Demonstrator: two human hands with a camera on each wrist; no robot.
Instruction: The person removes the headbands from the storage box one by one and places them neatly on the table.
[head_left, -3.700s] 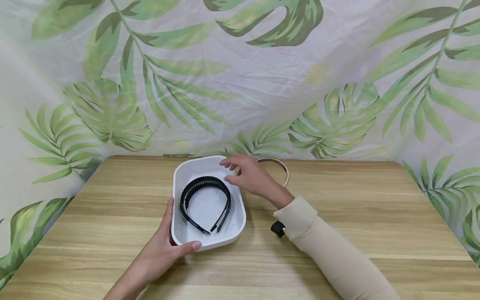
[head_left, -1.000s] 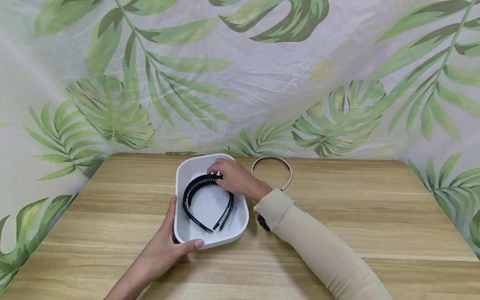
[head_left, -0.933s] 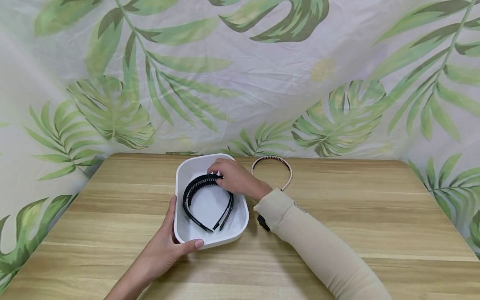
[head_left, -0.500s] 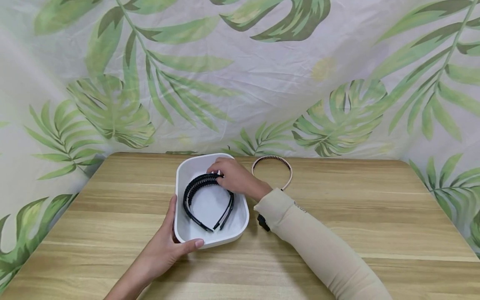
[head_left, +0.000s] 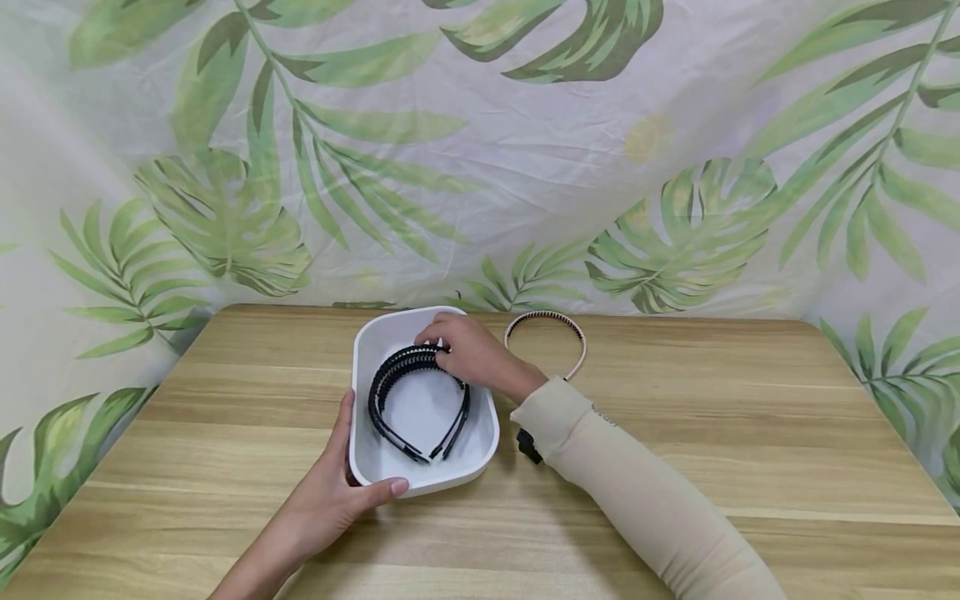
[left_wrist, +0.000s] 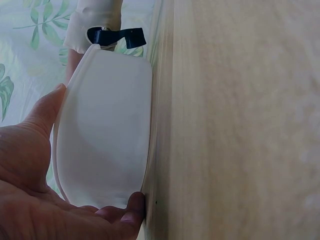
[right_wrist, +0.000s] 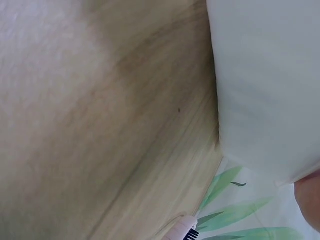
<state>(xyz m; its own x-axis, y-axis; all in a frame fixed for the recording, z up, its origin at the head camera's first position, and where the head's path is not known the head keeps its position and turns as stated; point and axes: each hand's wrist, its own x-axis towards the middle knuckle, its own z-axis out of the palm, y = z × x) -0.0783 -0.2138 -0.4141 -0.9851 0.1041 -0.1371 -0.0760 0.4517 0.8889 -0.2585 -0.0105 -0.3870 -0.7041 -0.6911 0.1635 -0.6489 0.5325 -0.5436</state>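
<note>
A white rounded bin stands on the wooden table, with black toothed headbands nested together inside. My left hand grips the near left corner of the bin, thumb at the front rim and fingers along the left side. The left wrist view shows that hand against the bin's outer wall. Reaching over the right rim, my right hand pinches the back of the black headbands; its fingertips are partly hidden. Only a bit of the right hand shows in the right wrist view.
A thin pale headband with dark teeth lies behind the right forearm, near the table's back edge; its end also shows in the right wrist view. A leaf-patterned cloth hangs behind the wooden table.
From above the bin's right rim, my right hand has come down inside onto the headbands. In the last half second they have shifted slightly with it. The left hand keeps its grip.
</note>
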